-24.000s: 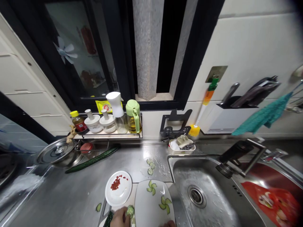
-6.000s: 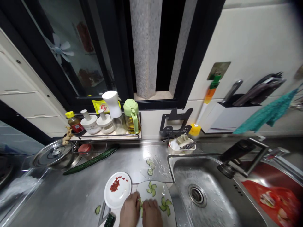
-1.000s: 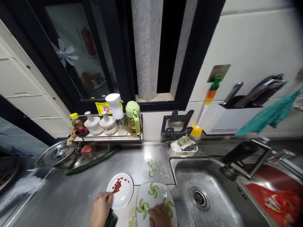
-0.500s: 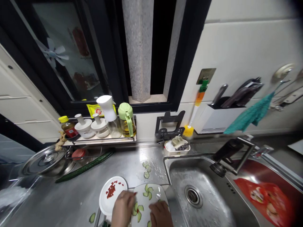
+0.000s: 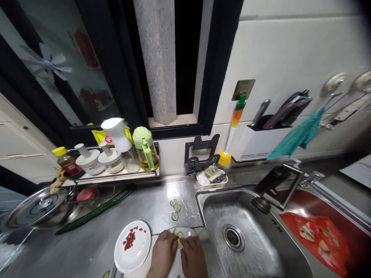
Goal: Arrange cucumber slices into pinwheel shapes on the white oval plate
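Note:
My left hand (image 5: 162, 255) and my right hand (image 5: 194, 258) sit side by side at the bottom edge, over a white oblong plate (image 5: 189, 230). Their fingertips meet at a fan of green cucumber slices (image 5: 178, 233) at the plate's far end. Both hands cover most of the plate. I cannot see whether either hand pinches anything. To the left of my left hand stands a round white plate (image 5: 120, 259) with small red pieces (image 5: 129, 239) on it.
Three loose cucumber slices (image 5: 174, 209) lie on the wet steel counter beyond the plates. A whole cucumber (image 5: 92, 212) and a pot lid (image 5: 31, 204) lie at the left. A steel sink (image 5: 249, 247) with a tap (image 5: 275, 187) is on the right. A condiment rack (image 5: 116, 156) lines the back wall.
My left hand went from the red pieces on the round plate over to the oblong plate, and both hands have now moved up to its far cucumber fan. The view swung right.

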`<state>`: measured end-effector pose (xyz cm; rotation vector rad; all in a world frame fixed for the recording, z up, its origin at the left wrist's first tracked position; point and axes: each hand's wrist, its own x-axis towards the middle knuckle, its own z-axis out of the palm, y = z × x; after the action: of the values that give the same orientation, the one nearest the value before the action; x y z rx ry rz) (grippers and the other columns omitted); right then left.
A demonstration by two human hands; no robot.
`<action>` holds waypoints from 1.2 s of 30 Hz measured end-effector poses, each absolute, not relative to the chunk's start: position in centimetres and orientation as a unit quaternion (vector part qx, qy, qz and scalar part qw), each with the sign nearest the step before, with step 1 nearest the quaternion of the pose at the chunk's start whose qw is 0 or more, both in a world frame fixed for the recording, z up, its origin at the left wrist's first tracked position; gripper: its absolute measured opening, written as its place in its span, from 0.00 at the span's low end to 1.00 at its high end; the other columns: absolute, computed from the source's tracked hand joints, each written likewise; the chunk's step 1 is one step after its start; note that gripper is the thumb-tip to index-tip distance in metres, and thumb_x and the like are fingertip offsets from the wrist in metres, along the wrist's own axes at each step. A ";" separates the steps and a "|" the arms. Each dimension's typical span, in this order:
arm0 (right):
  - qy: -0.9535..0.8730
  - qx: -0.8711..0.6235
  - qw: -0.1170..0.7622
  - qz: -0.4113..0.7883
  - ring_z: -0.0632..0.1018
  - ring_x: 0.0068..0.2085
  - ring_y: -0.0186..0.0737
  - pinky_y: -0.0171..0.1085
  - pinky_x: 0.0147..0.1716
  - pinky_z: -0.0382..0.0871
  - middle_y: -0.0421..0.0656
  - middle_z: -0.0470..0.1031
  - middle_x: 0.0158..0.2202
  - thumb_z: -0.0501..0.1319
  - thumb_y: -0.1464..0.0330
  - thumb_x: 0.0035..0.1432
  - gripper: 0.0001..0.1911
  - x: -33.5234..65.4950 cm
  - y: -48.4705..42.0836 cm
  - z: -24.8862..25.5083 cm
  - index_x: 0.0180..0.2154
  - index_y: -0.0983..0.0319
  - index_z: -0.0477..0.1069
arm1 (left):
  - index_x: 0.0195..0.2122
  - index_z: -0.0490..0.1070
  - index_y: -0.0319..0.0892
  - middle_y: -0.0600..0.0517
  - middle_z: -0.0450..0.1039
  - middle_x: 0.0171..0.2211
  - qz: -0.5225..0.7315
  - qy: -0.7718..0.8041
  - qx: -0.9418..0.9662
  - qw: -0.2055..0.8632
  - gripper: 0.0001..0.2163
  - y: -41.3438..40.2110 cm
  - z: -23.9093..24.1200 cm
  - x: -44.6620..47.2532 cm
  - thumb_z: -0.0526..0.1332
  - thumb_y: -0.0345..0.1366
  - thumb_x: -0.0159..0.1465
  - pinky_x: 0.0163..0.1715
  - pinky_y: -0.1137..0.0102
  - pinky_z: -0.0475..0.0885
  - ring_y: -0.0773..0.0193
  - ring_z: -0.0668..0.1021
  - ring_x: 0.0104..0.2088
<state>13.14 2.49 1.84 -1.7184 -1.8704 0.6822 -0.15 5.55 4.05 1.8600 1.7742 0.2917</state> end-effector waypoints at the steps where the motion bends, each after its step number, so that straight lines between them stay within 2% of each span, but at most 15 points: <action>1: -0.690 -0.627 0.245 0.266 0.68 0.46 0.50 0.48 0.51 0.59 0.47 0.75 0.41 0.52 0.76 0.55 0.19 13.2 2.6 2.5 0.44 0.60 0.75 | 0.35 0.76 0.43 0.49 0.74 0.38 0.103 0.661 0.691 0.275 0.13 5.6 4.0 -0.1 0.51 0.32 0.64 0.41 0.72 0.65 0.64 0.75 0.39; 4: -0.693 -0.625 0.226 0.281 0.68 0.47 0.50 0.47 0.51 0.60 0.48 0.75 0.43 0.53 0.76 0.56 0.19 13.2 2.9 3.8 0.47 0.62 0.74 | 0.35 0.76 0.43 0.49 0.74 0.38 0.095 0.665 0.687 0.277 0.12 5.7 4.0 0.2 0.51 0.31 0.64 0.42 0.72 0.65 0.64 0.75 0.39; 11: -0.695 -0.642 0.180 0.271 0.69 0.48 0.51 0.48 0.52 0.60 0.48 0.75 0.43 0.52 0.77 0.55 0.20 12.9 3.3 3.7 0.46 0.61 0.75 | 0.34 0.76 0.43 0.49 0.74 0.38 0.101 0.665 0.681 0.288 0.13 5.8 4.0 0.3 0.50 0.30 0.63 0.42 0.71 0.65 0.64 0.74 0.40; 21: -0.697 -0.639 0.172 0.275 0.69 0.48 0.52 0.50 0.52 0.61 0.50 0.75 0.43 0.52 0.78 0.55 0.20 13.0 3.7 3.6 0.46 0.63 0.75 | 0.33 0.75 0.42 0.49 0.74 0.37 0.139 0.670 0.668 0.292 0.13 5.9 3.2 0.4 0.50 0.31 0.64 0.41 0.71 0.66 0.64 0.75 0.38; 30: -0.692 -0.639 0.178 0.285 0.69 0.49 0.52 0.51 0.53 0.61 0.50 0.75 0.43 0.51 0.79 0.55 0.22 13.0 3.5 4.7 0.47 0.63 0.75 | 0.39 0.76 0.44 0.49 0.74 0.41 0.116 0.681 0.657 0.302 0.14 5.8 4.6 0.0 0.50 0.32 0.63 0.45 0.72 0.65 0.65 0.75 0.41; 36: -0.724 -0.618 0.162 0.262 0.69 0.49 0.51 0.50 0.53 0.62 0.49 0.75 0.45 0.50 0.78 0.56 0.24 13.6 3.5 3.7 0.51 0.62 0.72 | 0.41 0.76 0.44 0.48 0.75 0.40 0.130 0.689 0.646 0.303 0.15 5.1 5.3 -1.4 0.50 0.32 0.62 0.47 0.71 0.66 0.63 0.76 0.43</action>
<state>13.59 3.50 3.68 -1.7632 -2.0653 0.7486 -1.42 5.13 5.33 1.7114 1.8249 0.3433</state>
